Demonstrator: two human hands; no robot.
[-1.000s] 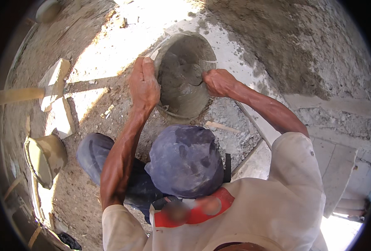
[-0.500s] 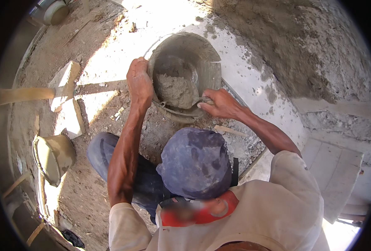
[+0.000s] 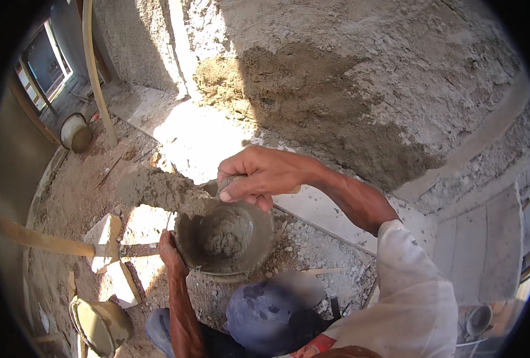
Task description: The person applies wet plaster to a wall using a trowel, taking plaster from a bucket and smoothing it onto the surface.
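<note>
My right hand [image 3: 259, 176] is wrapped round the grip of a trowel [image 3: 231, 182], held above the bucket's far rim. A thick load of wet grey mortar [image 3: 160, 190] covers the trowel's blade and reaches out to the left. Below it, a mortar-smeared bucket [image 3: 261, 238] stands with its mouth tilted toward me. More mortar [image 3: 224, 237] lies in its bottom. My left hand [image 3: 172, 253] grips the bucket's left side at the rim; the load partly overhangs that side, and some fingers are hidden.
Ahead rises a rough wall with a dark wet mortar patch [image 3: 313, 89]. Broken pale blocks [image 3: 107, 235] and a wooden pole [image 3: 38, 238] lie left. A second bucket [image 3: 111, 322] sits lower left, another [image 3: 77, 132] far left. Boards [image 3: 477, 250] lean at right.
My right hand has come up out of the bucket, lifting the trowel with mortar on it. My left hand stays on the bucket. The view has tilted up toward the wall.
</note>
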